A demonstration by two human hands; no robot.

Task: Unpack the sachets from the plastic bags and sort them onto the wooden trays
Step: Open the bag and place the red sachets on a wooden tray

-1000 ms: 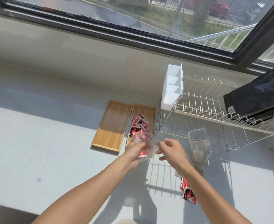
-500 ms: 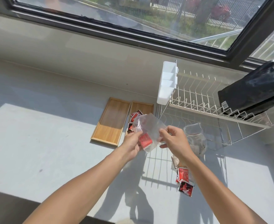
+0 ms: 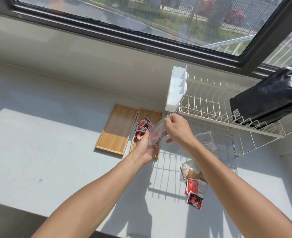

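Both my hands hold a clear plastic bag (image 3: pixel 154 134) with a red sachet inside, above the near end of the right wooden tray (image 3: pixel 150 114). My left hand (image 3: pixel 146 146) grips the bag's lower end from below. My right hand (image 3: pixel 177 128) pinches its upper end. Several red and black sachets (image 3: pixel 143 127) lie on the right tray. The left wooden tray (image 3: pixel 117 128) holds nothing. More sachets, red and brown (image 3: pixel 194 185), lie on the counter under my right forearm.
A white wire dish rack (image 3: pixel 215 115) with a white cutlery holder (image 3: pixel 175 91) stands at the right, a black bag (image 3: pixel 269 98) lying on it. Another clear zip bag (image 3: pixel 205 140) sits under the rack. A window runs along the back wall.
The bag has been tipped over: my right hand rose to its top end and my left hand dropped beneath it. The view moved closer to the trays.
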